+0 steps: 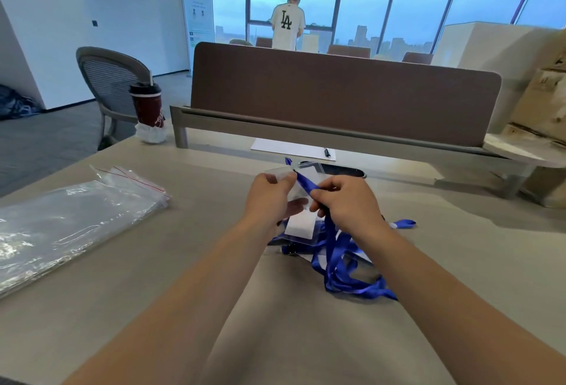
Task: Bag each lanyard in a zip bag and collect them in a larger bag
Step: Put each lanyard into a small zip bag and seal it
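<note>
At desk centre, left hand [271, 198] pinching clear zip bag [286, 181], right hand [343, 201] closed on blue lanyard [337, 259] trailing to 5 o'clock; limp, light, slippery — best gripped near bunched ribbon end.

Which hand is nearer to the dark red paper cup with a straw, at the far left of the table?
Left. The left hand is between the dark red paper cup and the right hand, which grips the blue fabric lanyard strap farther right.

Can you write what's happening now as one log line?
left hand: holds small zip bag | right hand: feeds blue lanyard in | large bag: on table
</note>
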Demonstrator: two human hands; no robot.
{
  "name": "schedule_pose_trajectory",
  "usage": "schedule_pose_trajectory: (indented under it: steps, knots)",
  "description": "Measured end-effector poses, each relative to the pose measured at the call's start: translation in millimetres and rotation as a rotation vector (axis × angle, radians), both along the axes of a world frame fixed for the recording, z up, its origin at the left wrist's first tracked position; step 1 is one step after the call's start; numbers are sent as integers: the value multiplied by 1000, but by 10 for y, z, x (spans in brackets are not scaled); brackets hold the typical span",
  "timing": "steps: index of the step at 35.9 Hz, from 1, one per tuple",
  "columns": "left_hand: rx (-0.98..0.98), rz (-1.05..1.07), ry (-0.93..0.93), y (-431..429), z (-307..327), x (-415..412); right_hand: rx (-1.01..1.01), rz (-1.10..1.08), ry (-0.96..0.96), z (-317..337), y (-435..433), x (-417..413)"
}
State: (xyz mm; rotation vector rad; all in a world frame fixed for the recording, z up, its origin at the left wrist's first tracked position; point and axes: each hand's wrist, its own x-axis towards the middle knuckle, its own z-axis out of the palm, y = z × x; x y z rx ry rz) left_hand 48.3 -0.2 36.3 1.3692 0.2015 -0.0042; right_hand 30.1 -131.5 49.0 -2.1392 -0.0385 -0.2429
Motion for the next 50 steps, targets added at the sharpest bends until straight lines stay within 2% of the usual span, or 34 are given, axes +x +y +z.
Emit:
schedule_pose_trajectory:
  steps: [19,24,30,33,37,39,45,48,50]
  knots:
    - [205,149,-109,117,-85,56,-23,79,76,-91,183,-100]
    - [154,187,-129,247,13,115,41,227,248,-111,83,-172]
    - [26,99,-125,451,278,91,-89,319,376,-136,-113,-163]
    - [35,31,-121,556,406,50,-129,339,415,-115,-229,-122]
    - [88,-219,-122,682,513,-53,-144,308,377,-63,-309,-69]
    - [159,-314,-125,718,528,-92,-93,294,357,-33,-331,-30]
    - [608,-484,-49,660,497,-200,15,241,321,129,-368,83]
    - [811,-509,-45,571,396,-214,22,229,288,189,-360,138]
    - [855,-494,-49,523,321,-210,28,211,253,218,-335,163]
